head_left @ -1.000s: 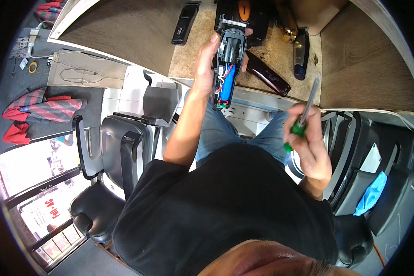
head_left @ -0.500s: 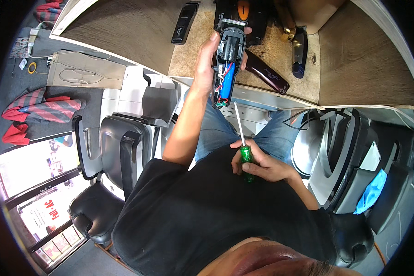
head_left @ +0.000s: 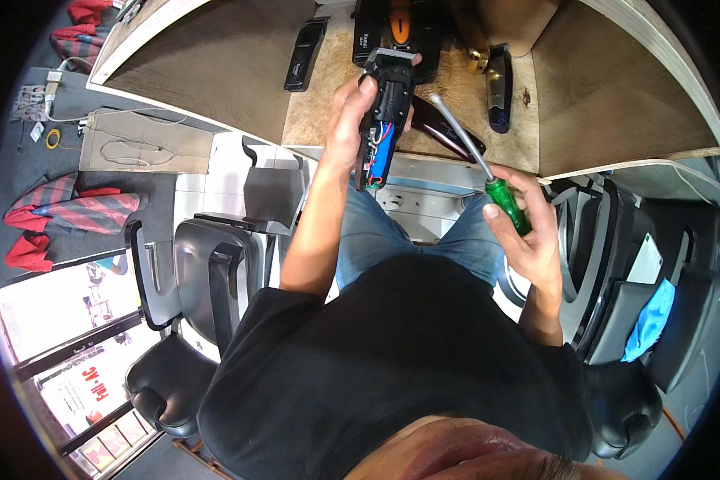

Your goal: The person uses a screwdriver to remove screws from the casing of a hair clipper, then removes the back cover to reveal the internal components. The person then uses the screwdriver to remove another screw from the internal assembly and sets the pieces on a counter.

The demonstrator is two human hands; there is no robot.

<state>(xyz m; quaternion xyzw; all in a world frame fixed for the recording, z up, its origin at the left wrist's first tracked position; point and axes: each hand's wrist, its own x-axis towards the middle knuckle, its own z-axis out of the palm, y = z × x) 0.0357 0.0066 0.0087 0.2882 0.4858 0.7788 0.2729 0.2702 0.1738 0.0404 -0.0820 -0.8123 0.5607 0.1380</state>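
In my left hand (head_left: pixel 349 120) is an opened hair clipper (head_left: pixel 393 102), its blade end pointing away from me. Its inside shows a blue battery (head_left: pixel 382 154) and thin red and white wires. My right hand (head_left: pixel 528 228) is closed round the green handle of a screwdriver (head_left: pixel 500 192). The metal shaft slants up and left, its tip apart from the clipper, over the shelf. Behind the shaft lies a dark maroon clipper casing (head_left: pixel 438 128), partly hidden by the screwdriver and the held clipper.
On the brown shelf (head_left: pixel 504 148) lie a black trimmer (head_left: pixel 305 54) at left, a dark trimmer (head_left: pixel 499 90) and a gold clipper (head_left: pixel 475 56) at right, and a black case with an orange part (head_left: pixel 400 28) at the back. Black chairs (head_left: pixel 216 264) stand at both sides.
My right hand has moved right and away from my body, lifting the screwdriver over the shelf's front edge. My left hand, with the clipper, has shifted slightly left and tilted.
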